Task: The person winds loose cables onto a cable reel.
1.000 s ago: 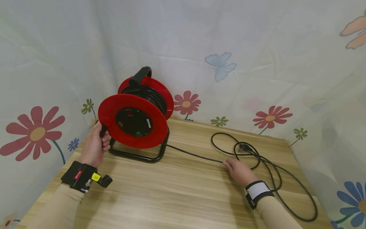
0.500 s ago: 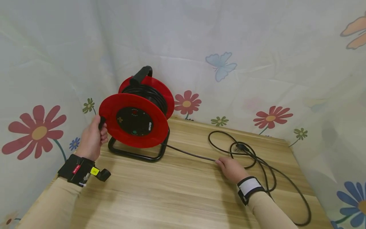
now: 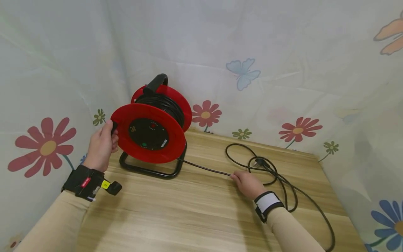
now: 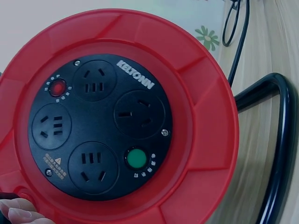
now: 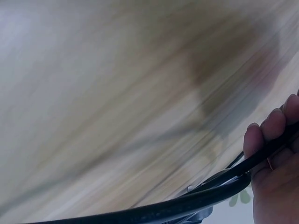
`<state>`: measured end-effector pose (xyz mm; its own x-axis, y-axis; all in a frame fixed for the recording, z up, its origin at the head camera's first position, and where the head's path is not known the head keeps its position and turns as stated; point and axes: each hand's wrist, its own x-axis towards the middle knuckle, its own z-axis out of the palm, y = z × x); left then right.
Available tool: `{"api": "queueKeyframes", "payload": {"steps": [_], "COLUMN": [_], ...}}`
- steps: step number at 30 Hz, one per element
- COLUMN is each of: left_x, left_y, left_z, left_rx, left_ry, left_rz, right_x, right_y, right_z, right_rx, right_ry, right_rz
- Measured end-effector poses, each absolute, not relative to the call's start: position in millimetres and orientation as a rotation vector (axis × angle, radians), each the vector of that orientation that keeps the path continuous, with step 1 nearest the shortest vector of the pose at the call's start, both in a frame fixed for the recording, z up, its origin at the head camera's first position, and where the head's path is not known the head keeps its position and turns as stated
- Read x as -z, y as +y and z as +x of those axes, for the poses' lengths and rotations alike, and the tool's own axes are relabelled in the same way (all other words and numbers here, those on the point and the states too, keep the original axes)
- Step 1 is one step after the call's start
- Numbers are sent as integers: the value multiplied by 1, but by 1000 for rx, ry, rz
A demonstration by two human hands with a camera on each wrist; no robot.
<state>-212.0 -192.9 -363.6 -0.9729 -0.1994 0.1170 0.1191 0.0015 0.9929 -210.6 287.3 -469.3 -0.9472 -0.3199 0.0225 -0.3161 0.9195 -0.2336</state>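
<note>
1. Since the earlier head frames, the right hand (image 3: 249,183) has shifted left toward the reel (image 3: 148,133), the loose cord (image 3: 315,201) behind it has slid the same way, and the reel's face has turned, with the left hand (image 3: 102,145) a little higher.
2. The reel, red with a black middle, stands left of centre in the head view, on a black stand (image 3: 154,173) resting on the wooden table (image 3: 189,213).
3. The left hand's fingers are curled round the black knob (image 3: 114,128) at the left edge of the reel's face.
4. The right hand, right of centre, grips the cord with curled fingers; a stretch runs from it to the reel's lower right.
5. The loose cord loops across the right side, its plug (image 3: 260,161) lying among the loops.
6. In the left wrist view, the face shows four sockets, a red button (image 4: 58,87) at its upper left and a green button (image 4: 137,158) at its lower right.
</note>
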Motion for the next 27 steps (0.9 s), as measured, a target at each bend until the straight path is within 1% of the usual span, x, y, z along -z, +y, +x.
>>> {"api": "queueKeyframes", "payload": {"steps": [9, 27], "left_x": [354, 333], "left_y": [-192, -177], "left_z": [-208, -210], "left_rx": [1736, 1501], "left_ry": [-2262, -2335], "left_rz": [63, 14], "right_x": [471, 474], "right_y": [274, 254], "right_z": [-212, -217], "right_rx": [385, 394], "right_ry": [3084, 3079], "right_rz": [-575, -595]}}
